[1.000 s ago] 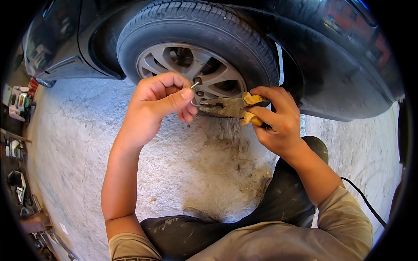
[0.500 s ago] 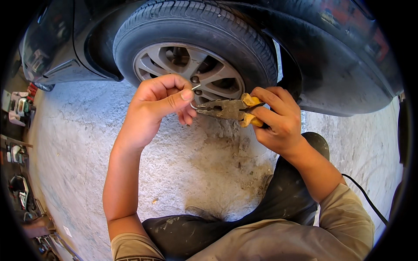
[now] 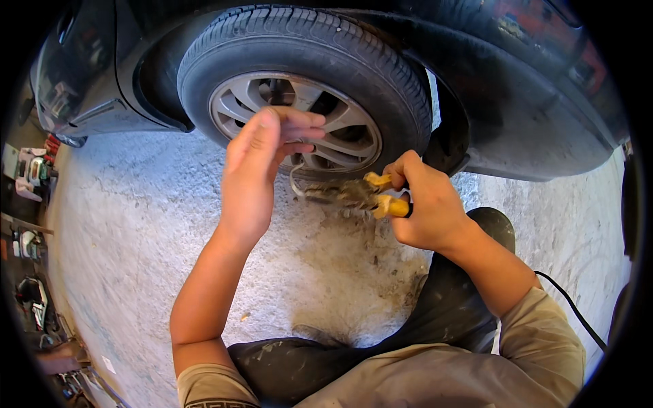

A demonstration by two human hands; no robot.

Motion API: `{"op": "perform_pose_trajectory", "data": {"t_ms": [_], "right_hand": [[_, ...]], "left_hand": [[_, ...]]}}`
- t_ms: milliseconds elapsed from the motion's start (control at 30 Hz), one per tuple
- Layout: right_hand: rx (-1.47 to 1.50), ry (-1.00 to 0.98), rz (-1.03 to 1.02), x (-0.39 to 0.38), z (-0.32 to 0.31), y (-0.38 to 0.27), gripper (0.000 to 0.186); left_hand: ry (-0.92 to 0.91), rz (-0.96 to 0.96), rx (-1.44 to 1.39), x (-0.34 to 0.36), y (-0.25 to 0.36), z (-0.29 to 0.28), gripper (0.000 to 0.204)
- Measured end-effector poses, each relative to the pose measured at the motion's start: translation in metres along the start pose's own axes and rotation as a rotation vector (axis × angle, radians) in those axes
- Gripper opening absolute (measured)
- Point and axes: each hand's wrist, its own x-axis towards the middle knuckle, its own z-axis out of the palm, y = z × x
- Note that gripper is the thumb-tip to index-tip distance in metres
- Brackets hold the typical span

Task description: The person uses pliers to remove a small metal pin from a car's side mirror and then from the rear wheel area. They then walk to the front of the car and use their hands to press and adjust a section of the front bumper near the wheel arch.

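My right hand [image 3: 428, 202] is wrapped round the yellow handles of a pair of worn pliers [image 3: 343, 194], whose jaws point left. At the jaw tips a thin, pale, curved piece of wire [image 3: 294, 178] sticks up, bent like a hook; motion blurs where the jaws meet it. My left hand [image 3: 262, 146] is raised just above and left of the wire, fingers stretched out to the right and thumb up, holding nothing that I can see. Behind both hands stands a car wheel with a black tyre [image 3: 306, 51] and a silver spoked rim [image 3: 238, 88].
Dark car bodywork [image 3: 537, 109] curves over the wheel. Beneath lies a rough concrete floor [image 3: 136, 238] with a brownish stain. My bent legs [image 3: 299, 367] are close below my hands. A black cable [image 3: 571, 306] runs along the right; assorted tools and parts [image 3: 34, 299] line the far left.
My left hand has let go of the wire, and its fingers have straightened. The pliers have dropped slightly, with the wire still at their tips.
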Motion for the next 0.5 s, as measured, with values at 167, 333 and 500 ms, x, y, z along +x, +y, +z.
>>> {"op": "perform_pose_trajectory", "data": {"t_ms": [167,333,500], "right_hand": [[-0.041,-0.11,-0.057,-0.001,0.007,-0.01,0.038],[-0.075,-0.228,-0.036,-0.005,0.004,-0.012,0.037],[-0.084,-0.279,-0.059,-0.004,0.001,-0.011,0.037]], "left_hand": [[-0.113,-0.21,-0.021,-0.001,0.008,0.007,0.055],[-0.24,-0.398,-0.098,-0.013,-0.005,0.009,0.059],[-0.177,-0.436,-0.009,-0.019,-0.003,0.02,0.062]]}}
